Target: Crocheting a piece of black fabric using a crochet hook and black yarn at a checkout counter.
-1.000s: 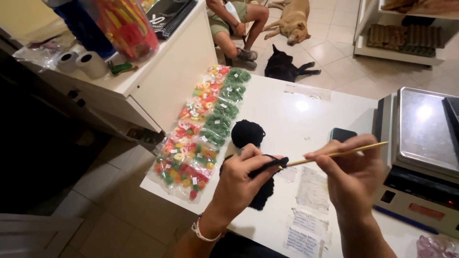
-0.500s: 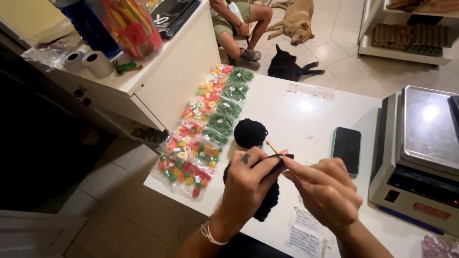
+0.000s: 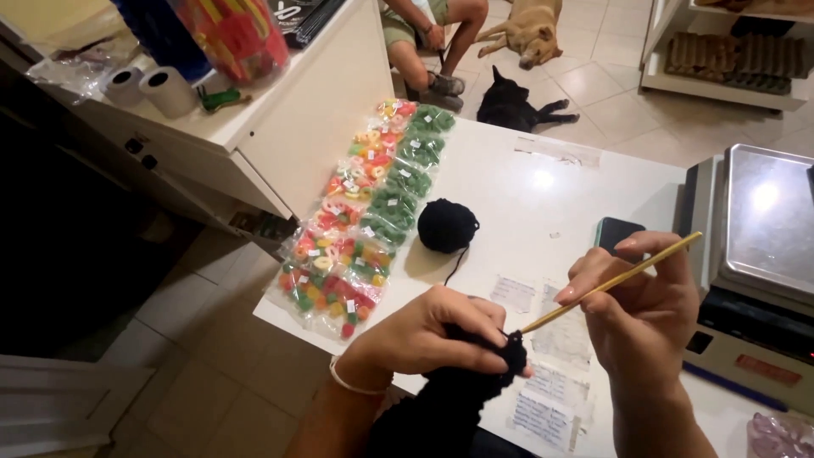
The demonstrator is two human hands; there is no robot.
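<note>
Paper rolls [image 3: 157, 87], two of them, stand at far left on a raised white shelf [image 3: 280, 119], beside a clear bag of coloured items [image 3: 237, 34]. Below and to the right, on the white counter [image 3: 551, 203], lie two rows of clear candy packets [image 3: 365, 212]: mixed orange, red and yellow pieces in the left row, green pieces in the right. Just right of the packets sits a ball of black yarn [image 3: 447, 226], from which a strand runs down toward the lower centre. There the left hand [image 3: 424, 335], with a thin bracelet [image 3: 352, 383] at the wrist, is curled around a black crocheted piece [image 3: 458, 390], thumb and fingers pinching its upper edge; the piece hangs at the near edge of the counter and its lower end is lost in shadow. The right hand [image 3: 640, 309] grips a slim yellow crochet hook [image 3: 610, 284] between thumb and fingers, the tip meeting the black piece at the left fingertips, the shaft slanting up to the right. Paper labels [image 3: 543, 407] lie flat under the hands. A dark phone [image 3: 616, 233], partly hidden by the right hand, lies behind it. At far right stands a weighing scale [image 3: 755, 246] with a steel pan. On the tiled floor beyond, a black animal [image 3: 513, 103], probably a cat, and a tan dog [image 3: 530, 30] lie beside a seated person's legs [image 3: 432, 34].
</note>
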